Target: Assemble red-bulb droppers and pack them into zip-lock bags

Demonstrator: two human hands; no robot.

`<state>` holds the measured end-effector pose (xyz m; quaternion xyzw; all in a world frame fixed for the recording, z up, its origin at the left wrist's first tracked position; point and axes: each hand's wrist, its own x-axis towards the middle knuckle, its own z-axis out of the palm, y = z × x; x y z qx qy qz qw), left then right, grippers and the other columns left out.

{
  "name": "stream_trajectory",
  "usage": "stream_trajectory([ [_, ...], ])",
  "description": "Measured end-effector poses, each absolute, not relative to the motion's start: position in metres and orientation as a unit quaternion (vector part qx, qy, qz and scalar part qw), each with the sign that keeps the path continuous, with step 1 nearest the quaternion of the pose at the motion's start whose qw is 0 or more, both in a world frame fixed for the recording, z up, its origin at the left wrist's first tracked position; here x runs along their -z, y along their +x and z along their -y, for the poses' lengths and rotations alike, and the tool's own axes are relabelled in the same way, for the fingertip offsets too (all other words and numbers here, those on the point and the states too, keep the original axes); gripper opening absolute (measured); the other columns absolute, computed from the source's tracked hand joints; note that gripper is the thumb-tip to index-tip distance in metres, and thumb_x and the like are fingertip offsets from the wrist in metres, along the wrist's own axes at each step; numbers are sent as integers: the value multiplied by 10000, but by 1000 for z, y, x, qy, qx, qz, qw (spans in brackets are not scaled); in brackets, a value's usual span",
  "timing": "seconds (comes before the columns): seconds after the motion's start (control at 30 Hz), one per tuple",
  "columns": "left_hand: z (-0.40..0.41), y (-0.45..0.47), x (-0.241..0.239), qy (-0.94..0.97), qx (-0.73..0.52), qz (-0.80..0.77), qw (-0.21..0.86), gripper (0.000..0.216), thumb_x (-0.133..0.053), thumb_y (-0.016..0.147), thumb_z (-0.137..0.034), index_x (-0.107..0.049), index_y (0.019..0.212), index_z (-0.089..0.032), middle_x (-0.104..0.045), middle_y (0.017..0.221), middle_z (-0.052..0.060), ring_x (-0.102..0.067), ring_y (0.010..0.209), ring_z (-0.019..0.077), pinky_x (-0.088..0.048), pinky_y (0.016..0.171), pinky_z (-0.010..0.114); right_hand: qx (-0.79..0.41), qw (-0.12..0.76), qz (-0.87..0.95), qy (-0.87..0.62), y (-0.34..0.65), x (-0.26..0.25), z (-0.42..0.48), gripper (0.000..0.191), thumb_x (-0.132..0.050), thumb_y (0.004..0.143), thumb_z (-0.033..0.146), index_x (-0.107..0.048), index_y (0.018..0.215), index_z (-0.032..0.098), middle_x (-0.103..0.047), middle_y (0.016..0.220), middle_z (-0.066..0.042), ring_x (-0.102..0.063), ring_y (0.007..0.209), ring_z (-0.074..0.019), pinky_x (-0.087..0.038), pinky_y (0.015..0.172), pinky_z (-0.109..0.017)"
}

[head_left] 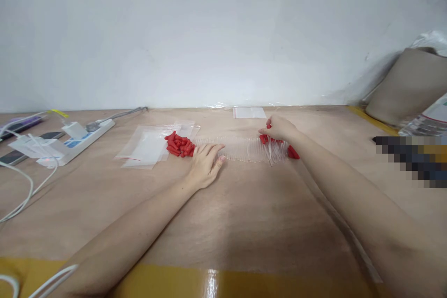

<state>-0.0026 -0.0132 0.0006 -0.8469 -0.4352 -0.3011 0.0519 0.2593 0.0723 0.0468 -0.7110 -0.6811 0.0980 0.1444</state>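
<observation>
My left hand [206, 164] rests with fingers apart over the left end of a row of thin clear tubes [240, 149], which lie side by side on the table. A pile of small red rubber-looking bulbs [179, 145] sits just beyond its fingers on the left. My right hand [279, 128] is at the row's right end, with thumb and finger closed on a red bulb [268, 126]. Below it lies a loose bundle of clear tubes [277, 152] with more red pieces [263, 139] at its top. Another red bulb [293, 152] lies beside my right wrist.
Clear zip bags [143, 144] lie behind the red pile, and a small white bag [249, 112] is near the wall. A power strip [84, 139] with chargers, cables and phones [14, 158] occupies the left. On the right stands a brown roll [405, 86] beside plastic-wrapped items.
</observation>
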Motion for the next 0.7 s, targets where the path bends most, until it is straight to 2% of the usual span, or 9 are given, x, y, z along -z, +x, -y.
stream_trajectory([
  [0.07,14,-2,-1,-836,297,457,65,325,-351,888,-352,-494,1127,-184,-574,1084,60,-465,988,208,-310,802,351,-77,167,673,-717,261,-41,-74,518,-586,652,529,-538,1017,165,-631,896,-86,-580,773,-218,-417,595,-292],
  [0.13,14,-2,-1,-825,295,476,78,315,-363,882,-356,-503,1110,-191,-579,1080,59,-463,988,215,-305,792,358,-65,195,654,-728,270,-37,-76,556,-544,680,561,-526,1072,168,-630,939,-98,-577,846,-233,-429,653,-307],
  [0.2,14,-1,-1,-815,293,492,89,290,-382,871,-343,-510,1087,-197,-583,1066,57,-463,986,220,-302,782,362,-57,209,625,-750,286,-35,-80,450,-504,739,504,-563,1045,180,-633,953,-96,-577,874,-235,-431,690,-317],
  [0.3,12,0,0,-794,291,524,102,236,-433,824,-268,-511,1031,-184,-585,1027,61,-463,971,231,-307,777,366,-66,183,599,-777,316,-31,-86,270,-513,765,296,-626,976,173,-636,973,-92,-575,897,-230,-431,712,-305],
  [0.37,10,0,1,-775,291,550,110,220,-466,769,-213,-505,980,-166,-580,990,68,-460,950,240,-320,774,364,-87,163,605,-774,334,-27,-88,258,-554,718,181,-648,955,138,-641,962,-99,-585,865,-214,-438,698,-278],
  [0.47,8,-1,2,-756,286,576,121,215,-485,712,-189,-492,926,-161,-567,943,73,-454,912,252,-338,761,368,-116,152,624,-757,350,-20,-86,263,-581,679,123,-669,926,125,-658,881,-80,-598,758,-172,-444,657,-240],
  [0.57,6,-3,3,-756,279,577,133,202,-501,700,-207,-504,899,-175,-556,922,77,-447,891,263,-346,747,381,-124,154,642,-741,356,-15,-82,261,-597,679,165,-674,926,137,-653,845,-71,-584,684,-143,-432,640,-231],
  [0.7,3,-8,2,-761,279,567,147,149,-523,717,-266,-556,844,-194,-537,913,85,-435,893,271,-348,732,398,-103,169,649,-735,360,-10,-81,246,-630,658,238,-670,881,141,-633,795,-69,-557,657,-148,-415,619,-254],
])
